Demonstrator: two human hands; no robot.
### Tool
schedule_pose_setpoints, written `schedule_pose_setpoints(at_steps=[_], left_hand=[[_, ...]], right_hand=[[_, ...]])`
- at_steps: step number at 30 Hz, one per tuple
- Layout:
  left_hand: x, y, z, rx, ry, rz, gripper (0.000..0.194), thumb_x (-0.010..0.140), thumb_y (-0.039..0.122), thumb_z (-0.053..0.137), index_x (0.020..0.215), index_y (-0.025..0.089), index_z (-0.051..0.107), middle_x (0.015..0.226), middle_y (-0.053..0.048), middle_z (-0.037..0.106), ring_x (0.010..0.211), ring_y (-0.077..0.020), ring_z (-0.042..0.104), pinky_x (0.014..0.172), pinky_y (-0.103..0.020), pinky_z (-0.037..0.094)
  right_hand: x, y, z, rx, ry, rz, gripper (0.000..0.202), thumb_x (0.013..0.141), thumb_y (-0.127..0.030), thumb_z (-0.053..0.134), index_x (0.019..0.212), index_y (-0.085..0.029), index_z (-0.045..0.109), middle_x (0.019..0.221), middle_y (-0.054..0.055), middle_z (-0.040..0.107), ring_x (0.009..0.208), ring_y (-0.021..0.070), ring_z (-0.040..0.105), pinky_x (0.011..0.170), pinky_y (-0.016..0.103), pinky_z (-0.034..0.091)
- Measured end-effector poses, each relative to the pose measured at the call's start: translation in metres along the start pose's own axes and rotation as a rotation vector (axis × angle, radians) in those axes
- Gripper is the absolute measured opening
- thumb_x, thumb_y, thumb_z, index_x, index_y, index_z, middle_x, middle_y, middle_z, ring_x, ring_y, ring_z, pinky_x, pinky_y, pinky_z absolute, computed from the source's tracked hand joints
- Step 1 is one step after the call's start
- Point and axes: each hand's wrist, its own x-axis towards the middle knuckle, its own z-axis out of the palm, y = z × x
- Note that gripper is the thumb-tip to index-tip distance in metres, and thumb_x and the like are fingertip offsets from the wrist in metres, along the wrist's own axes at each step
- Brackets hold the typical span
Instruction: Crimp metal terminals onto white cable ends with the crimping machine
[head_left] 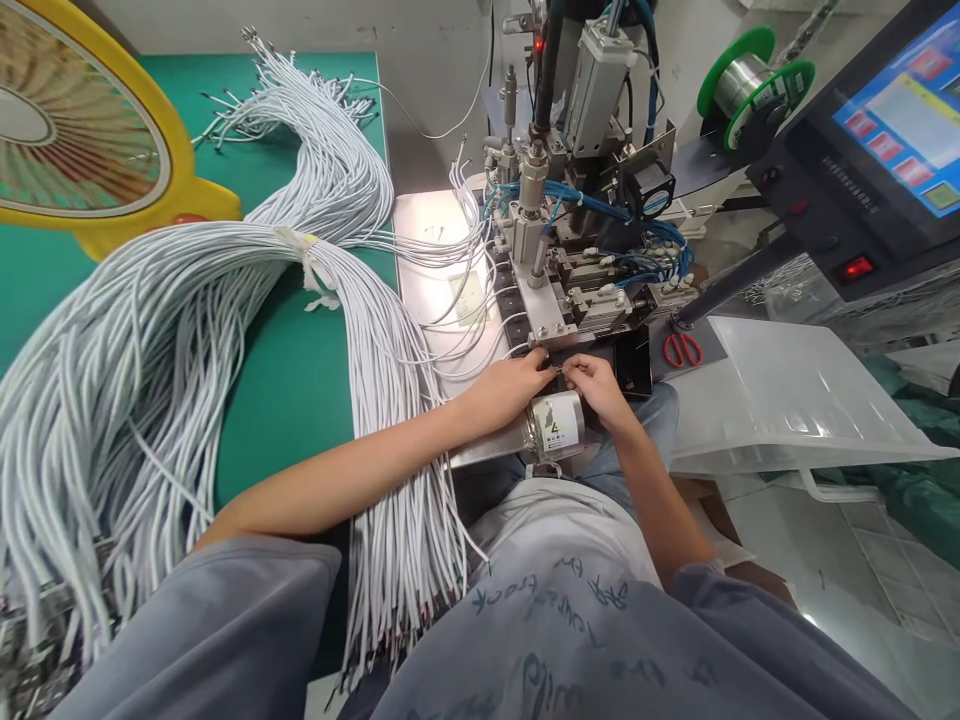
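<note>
At the front edge of the bench machine (536, 270), my left hand (519, 385) is closed, its fingertips pressed together against the dark fixture. What it holds is hidden under the fingers. Close on its right, my right hand (596, 385) pinches a tiny metallic piece, too small to name. The two sets of fingertips nearly meet. Just below them stands a clear container with a white label (559, 425). Several white cables (472, 340) run from the machine's left side, and my left forearm lies across a tied bundle of white cables (382, 330).
A yellow fan (176, 150) stands on the green mat (277, 400) at the left. A solder wire spool (750, 88) and a lit touch screen (900, 120) are at the upper right. Red-handled scissors (682, 349) lie right of the machine, beside a white plastic tray (795, 400).
</note>
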Motion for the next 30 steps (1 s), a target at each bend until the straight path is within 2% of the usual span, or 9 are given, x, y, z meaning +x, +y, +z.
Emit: schedule_pose_setpoints(at_steps=[5, 10, 14, 17, 19, 24, 30], left_hand=[[0.000, 0.001, -0.001, 0.019, -0.018, -0.009, 0.035, 0.087, 0.007, 0.038, 0.117, 0.014, 0.056, 0.097, -0.010, 0.053, 0.075, -0.0160, 0.061, 0.058, -0.025, 0.044], [-0.001, 0.006, -0.009, 0.079, -0.048, -0.009, 0.035, 0.088, 0.006, 0.036, 0.116, 0.011, 0.055, 0.101, -0.012, 0.054, 0.085, -0.0201, 0.061, 0.060, -0.027, 0.044], [-0.002, 0.011, -0.019, 0.126, -0.132, -0.050, 0.024, 0.085, 0.005, 0.042, 0.092, 0.010, 0.064, 0.090, -0.012, 0.059, 0.084, -0.0236, 0.062, 0.060, -0.030, 0.043], [-0.003, 0.012, -0.024, 0.150, -0.179, -0.125, 0.019, 0.082, 0.003, 0.047, 0.077, 0.010, 0.064, 0.082, -0.011, 0.061, 0.078, -0.0228, 0.063, 0.056, -0.028, 0.040], [-0.005, 0.013, -0.026, 0.155, -0.180, -0.143, 0.017, 0.081, 0.002, 0.049, 0.078, 0.010, 0.064, 0.084, -0.011, 0.062, 0.077, -0.0216, 0.063, 0.053, -0.027, 0.037], [-0.007, 0.014, -0.031, 0.137, -0.202, -0.144, 0.021, 0.081, 0.002, 0.047, 0.080, 0.011, 0.065, 0.083, -0.010, 0.062, 0.074, -0.0202, 0.064, 0.052, -0.026, 0.036], [-0.007, 0.008, -0.024, 0.089, -0.156, -0.173, 0.023, 0.082, 0.005, 0.045, 0.082, 0.013, 0.067, 0.079, -0.009, 0.066, 0.071, -0.0201, 0.064, 0.055, -0.027, 0.038]], right_hand=[[0.002, 0.002, 0.000, 0.012, 0.034, -0.021, 0.020, 0.061, -0.036, 0.063, 0.066, -0.017, 0.059, 0.060, -0.002, 0.054, 0.056, 0.0105, 0.049, 0.049, 0.023, 0.034], [0.004, 0.001, 0.002, 0.003, -0.026, 0.039, 0.021, 0.062, -0.038, 0.060, 0.064, -0.018, 0.053, 0.055, -0.004, 0.049, 0.050, 0.0086, 0.043, 0.047, 0.022, 0.030], [0.004, 0.002, 0.003, -0.054, -0.111, -0.024, 0.028, 0.070, -0.042, 0.052, 0.057, -0.020, 0.043, 0.051, -0.007, 0.040, 0.046, 0.0069, 0.033, 0.047, 0.023, 0.025], [0.006, 0.005, 0.002, -0.124, -0.133, -0.094, 0.029, 0.073, -0.043, 0.048, 0.056, -0.021, 0.039, 0.050, -0.007, 0.037, 0.047, 0.0077, 0.032, 0.049, 0.024, 0.026], [0.007, 0.008, 0.001, -0.187, -0.100, -0.125, 0.028, 0.074, -0.042, 0.046, 0.057, -0.021, 0.039, 0.050, -0.006, 0.037, 0.048, 0.0090, 0.033, 0.050, 0.025, 0.027], [0.005, 0.015, -0.002, -0.263, 0.111, -0.148, 0.023, 0.076, -0.038, 0.042, 0.060, -0.022, 0.041, 0.053, -0.005, 0.040, 0.051, 0.0114, 0.037, 0.052, 0.026, 0.030], [0.007, 0.017, 0.001, -0.243, 0.007, -0.172, 0.030, 0.077, -0.043, 0.042, 0.057, -0.021, 0.043, 0.052, -0.004, 0.043, 0.051, 0.0111, 0.039, 0.054, 0.026, 0.032]])
